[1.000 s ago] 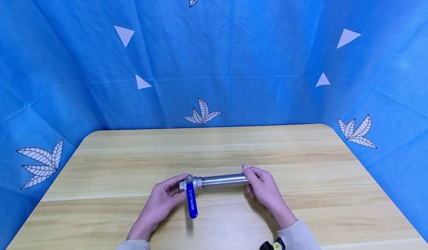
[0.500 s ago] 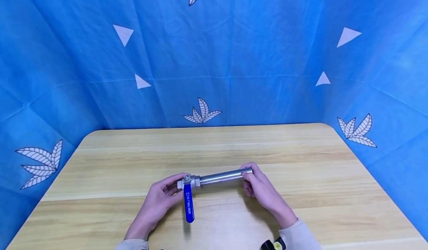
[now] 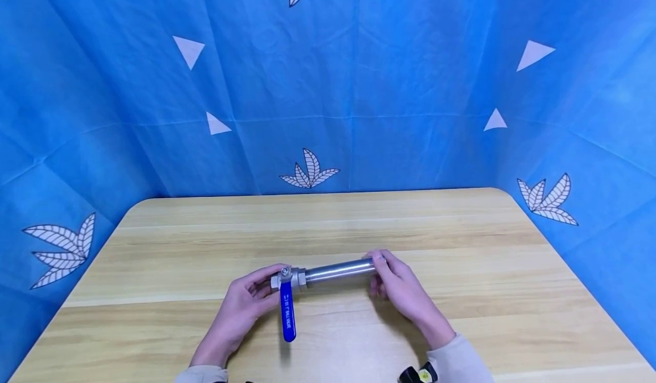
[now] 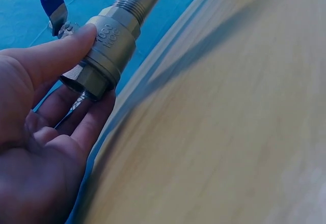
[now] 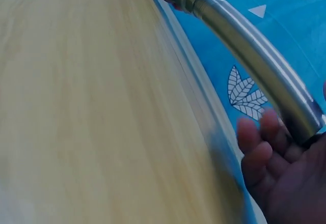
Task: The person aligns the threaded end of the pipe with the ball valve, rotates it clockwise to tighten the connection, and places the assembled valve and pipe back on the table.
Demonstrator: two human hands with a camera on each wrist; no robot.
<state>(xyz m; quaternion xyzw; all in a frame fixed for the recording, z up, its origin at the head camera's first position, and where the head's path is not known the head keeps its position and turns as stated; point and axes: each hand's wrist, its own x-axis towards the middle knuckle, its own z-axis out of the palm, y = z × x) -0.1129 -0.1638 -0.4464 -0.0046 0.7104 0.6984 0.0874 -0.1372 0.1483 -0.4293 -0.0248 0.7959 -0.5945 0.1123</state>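
Observation:
My left hand [image 3: 245, 303] grips a metal ball valve [image 3: 293, 279] by its body, thumb on the near side and fingers beneath. The valve's blue lever handle [image 3: 288, 314] points toward me. A straight steel pipe [image 3: 340, 270] sits in the valve's right end, with some thread [image 4: 131, 6] showing at the joint in the left wrist view. At the pipe's free end my right hand [image 3: 402, 285] holds it between thumb and fingers. The pipe slants up slightly to the right, and both parts are held above the table, casting shadows on it.
The wooden table [image 3: 205, 223] extends around the hands, its far corners rounded. A blue curtain [image 3: 410, 87] with white leaf and triangle prints hangs behind and at both sides. A black strap device [image 3: 419, 374] is on the right wrist.
The pipe's right end has risen a little, and the valve has shifted slightly left. My right hand has changed its grip at the pipe's end, fingers and thumb repositioning around it.

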